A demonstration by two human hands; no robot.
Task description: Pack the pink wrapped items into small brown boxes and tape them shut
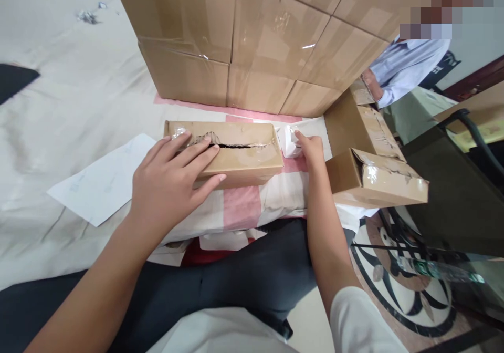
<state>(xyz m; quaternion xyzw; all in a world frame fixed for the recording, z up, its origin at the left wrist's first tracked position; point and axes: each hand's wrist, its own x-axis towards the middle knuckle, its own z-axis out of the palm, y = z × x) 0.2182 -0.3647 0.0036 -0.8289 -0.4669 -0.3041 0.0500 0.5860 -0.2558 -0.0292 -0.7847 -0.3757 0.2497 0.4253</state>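
Observation:
A long cardboard box point(248, 161) lies on the cloth in front of me, with a torn dark slit along its taped top. My left hand point(177, 169) is open, its fingers spread over the left part of that top. At the box's right end is a small white packet point(290, 144), perhaps paper or thin card. My right hand point(311, 148) has its fingers closed on this packet; the fingertips are partly hidden. Whatever lies inside the slit is too dark to see.
Stacked taped cartons point(271, 43) rise behind the box. More cardboard boxes point(394, 185) stand at the right. A white sheet of paper point(106, 179) lies on the left. A person in a light sleeve point(409, 69) is at the far right, near a plastic bottle point(441, 270) lower down.

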